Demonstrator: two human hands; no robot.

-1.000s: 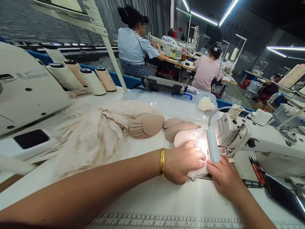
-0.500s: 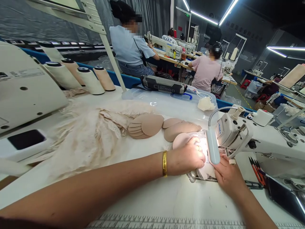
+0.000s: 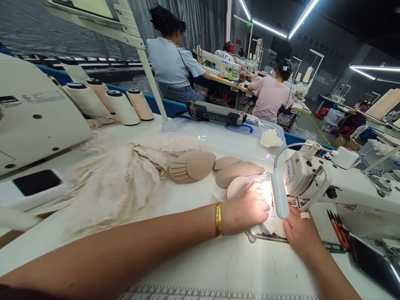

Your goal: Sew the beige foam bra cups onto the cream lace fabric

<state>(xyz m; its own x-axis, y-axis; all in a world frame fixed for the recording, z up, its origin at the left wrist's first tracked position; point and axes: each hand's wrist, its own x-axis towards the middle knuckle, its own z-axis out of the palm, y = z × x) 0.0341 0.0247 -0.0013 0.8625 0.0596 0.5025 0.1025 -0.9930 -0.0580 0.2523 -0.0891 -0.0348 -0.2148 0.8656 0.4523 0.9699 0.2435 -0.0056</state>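
My left hand (image 3: 246, 210) is closed, fingers curled on a pale fabric piece (image 3: 268, 227) beside the needle area of a white sewing machine (image 3: 325, 173). Next to those fingers is a round pinkish foam pad (image 3: 236, 187), part of it under the hand. My right hand (image 3: 302, 229) lies flat at the fabric's right side, fingers stretched toward the machine head; the lamp and machine hide its fingertips. A small lit lamp (image 3: 279, 196) hangs between the hands and hides the needle. Stacked beige oval pads (image 3: 200, 166) and folded pads (image 3: 239, 173) lie behind my left hand.
Cream lace fabric (image 3: 125, 183) is heaped on the left, near thread cones (image 3: 123, 107). Behind the pads stands a clear plastic box (image 3: 200, 135) with a black case (image 3: 217, 112) on it. Thread snips (image 3: 339, 229) and a phone (image 3: 373, 262) lie right. Co-workers sit beyond.
The view has shifted slightly, so most things appear a little lower. Both hands keep nearly the same place at the fabric, with no clear change of hold.
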